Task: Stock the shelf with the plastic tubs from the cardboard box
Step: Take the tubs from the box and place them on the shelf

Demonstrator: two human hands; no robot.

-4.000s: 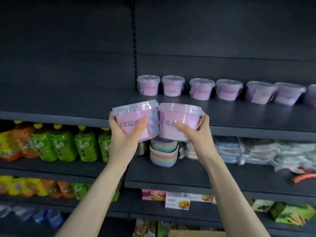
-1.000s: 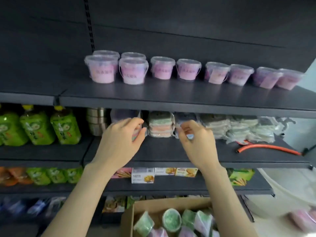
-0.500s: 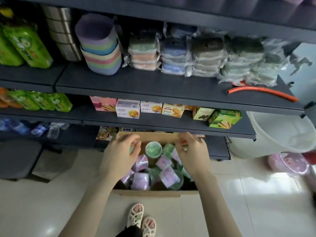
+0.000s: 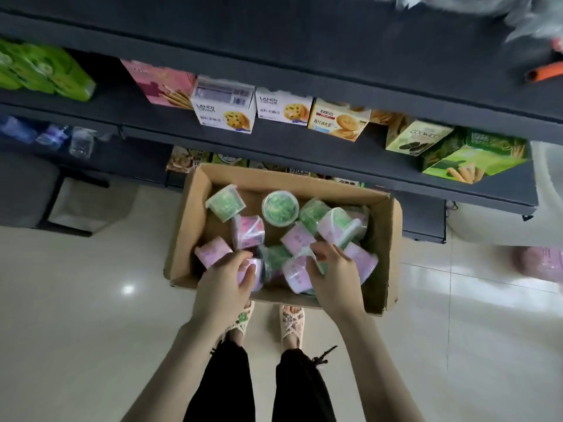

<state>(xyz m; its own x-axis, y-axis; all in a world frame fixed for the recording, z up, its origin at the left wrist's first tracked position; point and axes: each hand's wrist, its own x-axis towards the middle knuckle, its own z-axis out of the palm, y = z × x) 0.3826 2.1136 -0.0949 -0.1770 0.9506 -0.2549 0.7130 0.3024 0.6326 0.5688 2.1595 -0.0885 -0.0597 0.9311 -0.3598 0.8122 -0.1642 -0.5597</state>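
Note:
An open cardboard box (image 4: 382, 257) stands on the floor below me, holding several small plastic tubs, some pink-labelled, some filled with green. My left hand (image 4: 224, 284) reaches into the near left of the box and its fingers curl round a pink tub (image 4: 254, 274). My right hand (image 4: 333, 277) is in the near middle of the box, fingers curled on another pink-labelled tub (image 4: 297, 274). A green tub (image 4: 280, 207) lies lid-up near the box's middle. The shelf holding the stocked tubs is out of view.
Dark shelves run across the top, with biscuit boxes (image 4: 224, 106) on the one just above the cardboard box and green pouches (image 4: 39, 71) at the left. My sandalled feet (image 4: 268, 322) stand at the box's near wall. A white tub (image 4: 542, 190) sits at the right.
Both hands left the shelf, where two tubs now stand, and came down into the box. My view tilted down from the shelves to the floor. Each hand now closes on a tub.

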